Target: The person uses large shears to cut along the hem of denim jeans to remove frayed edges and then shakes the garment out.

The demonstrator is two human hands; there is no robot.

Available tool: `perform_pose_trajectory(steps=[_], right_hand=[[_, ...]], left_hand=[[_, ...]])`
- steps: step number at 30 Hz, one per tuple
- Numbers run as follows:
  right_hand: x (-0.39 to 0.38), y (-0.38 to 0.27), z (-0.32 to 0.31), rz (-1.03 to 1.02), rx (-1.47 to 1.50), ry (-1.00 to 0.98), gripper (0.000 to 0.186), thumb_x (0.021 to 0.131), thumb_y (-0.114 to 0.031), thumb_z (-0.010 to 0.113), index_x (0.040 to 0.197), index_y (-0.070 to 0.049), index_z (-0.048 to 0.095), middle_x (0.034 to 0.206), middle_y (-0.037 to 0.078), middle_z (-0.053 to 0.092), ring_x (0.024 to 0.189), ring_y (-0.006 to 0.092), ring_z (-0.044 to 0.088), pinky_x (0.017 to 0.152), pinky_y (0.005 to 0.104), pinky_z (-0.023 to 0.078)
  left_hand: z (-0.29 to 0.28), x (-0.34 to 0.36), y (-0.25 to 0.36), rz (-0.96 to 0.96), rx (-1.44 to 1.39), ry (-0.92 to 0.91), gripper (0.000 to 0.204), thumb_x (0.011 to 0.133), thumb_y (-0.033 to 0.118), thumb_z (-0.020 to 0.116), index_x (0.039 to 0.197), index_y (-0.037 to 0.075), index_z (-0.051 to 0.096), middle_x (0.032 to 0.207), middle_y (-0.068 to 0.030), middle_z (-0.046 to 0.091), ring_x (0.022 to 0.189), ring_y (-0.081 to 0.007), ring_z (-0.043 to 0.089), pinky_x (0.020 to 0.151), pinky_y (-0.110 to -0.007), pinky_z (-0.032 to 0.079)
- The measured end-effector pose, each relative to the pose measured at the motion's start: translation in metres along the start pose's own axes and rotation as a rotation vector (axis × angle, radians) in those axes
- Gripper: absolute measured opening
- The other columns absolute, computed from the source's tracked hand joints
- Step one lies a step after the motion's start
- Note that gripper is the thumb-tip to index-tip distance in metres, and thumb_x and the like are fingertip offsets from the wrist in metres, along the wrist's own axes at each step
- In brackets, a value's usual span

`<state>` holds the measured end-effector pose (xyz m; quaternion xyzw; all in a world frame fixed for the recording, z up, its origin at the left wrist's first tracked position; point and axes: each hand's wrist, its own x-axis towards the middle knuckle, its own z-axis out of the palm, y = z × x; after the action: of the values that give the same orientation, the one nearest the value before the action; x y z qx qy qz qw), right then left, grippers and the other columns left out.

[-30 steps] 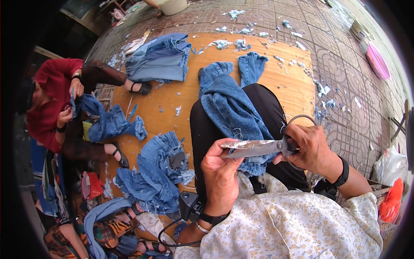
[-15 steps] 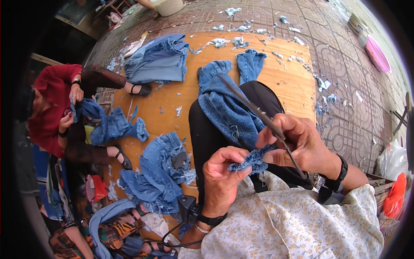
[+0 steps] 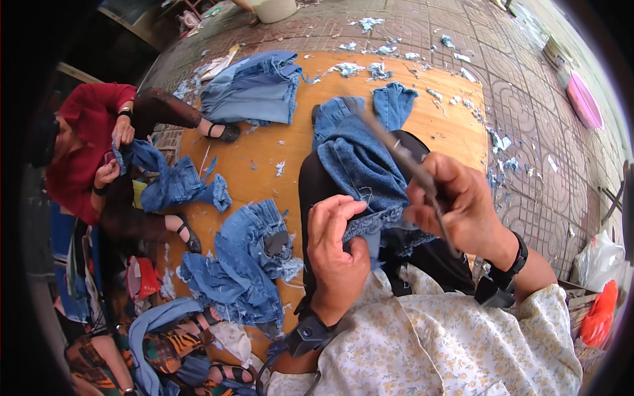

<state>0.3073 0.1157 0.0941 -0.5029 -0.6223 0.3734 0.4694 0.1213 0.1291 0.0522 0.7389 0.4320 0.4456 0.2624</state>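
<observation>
Across my lap and knee lies a pair of blue jeans (image 3: 360,162), its frayed hem (image 3: 380,221) turned up toward me. My left hand (image 3: 337,254) pinches one end of that hem between thumb and curled fingers. In my right hand (image 3: 456,201) is a long, thin metal blade (image 3: 389,142), held aslant over the denim and smeared by motion. The right fingertips are close to the hem's other end; whether they touch it I cannot tell.
A wooden board (image 3: 264,171) carries folded jeans (image 3: 254,89), a frayed denim pile (image 3: 244,257) and blue scraps. At left a person in red (image 3: 86,145) handles denim; another person's legs (image 3: 158,356) are at lower left. A pink basin (image 3: 582,99) stands at far right.
The bunched hem has opened out into a flatter strip. My left hand has shifted its hold toward the hem's end, and my right hand has moved slightly with the blade.
</observation>
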Motion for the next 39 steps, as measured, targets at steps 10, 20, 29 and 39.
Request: perform_pose_trajectory(steps=[10,20,29,39], right_hand=[[0.012,0.015,-0.016,0.150,0.326,0.065,0.021,0.072,0.004,0.069,0.080,-0.005,0.051,0.071,-0.004,0.052,0.063,0.0027,0.046,0.055,0.0174,0.036],[0.029,0.033,-0.005,0.118,0.229,0.073,0.022,0.072,-0.002,0.072,0.079,-0.006,0.052,0.067,-0.005,0.051,0.062,0.0022,0.045,0.055,0.0190,0.037],[0.031,-0.016,0.007,-0.137,-0.263,-0.030,0.027,0.064,0.006,0.066,0.085,-0.007,0.056,0.067,0.003,0.050,0.056,0.0164,0.050,0.051,0.0270,0.039],[0.043,-0.006,0.000,0.114,0.042,-0.500,0.020,0.072,0.001,0.068,0.083,-0.003,0.052,0.073,0.003,0.055,0.066,0.0113,0.053,0.060,0.0239,0.042]], left_hand=[[-0.016,-0.012,0.001,-0.599,-0.729,-0.068,0.021,0.076,-0.004,0.052,0.096,-0.002,0.058,0.089,-0.0047,0.063,0.079,-0.0112,0.059,0.074,-0.022,0.045],[-0.016,0.013,0.003,-0.591,-1.021,-0.075,0.012,0.088,0.014,0.061,0.092,0.003,0.059,0.083,0.0033,0.059,0.074,-0.0012,0.050,0.069,-0.017,0.040],[-0.012,0.014,0.006,-0.538,-1.001,-0.078,0.025,0.087,0.012,0.062,0.108,0.000,0.059,0.100,-0.0015,0.061,0.088,-0.0048,0.053,0.080,-0.019,0.042],[-0.025,0.008,-0.006,-0.391,-0.524,-0.209,0.012,0.077,0.005,0.065,0.085,0.001,0.056,0.100,-0.0077,0.060,0.086,-0.0107,0.053,0.075,-0.024,0.043]])
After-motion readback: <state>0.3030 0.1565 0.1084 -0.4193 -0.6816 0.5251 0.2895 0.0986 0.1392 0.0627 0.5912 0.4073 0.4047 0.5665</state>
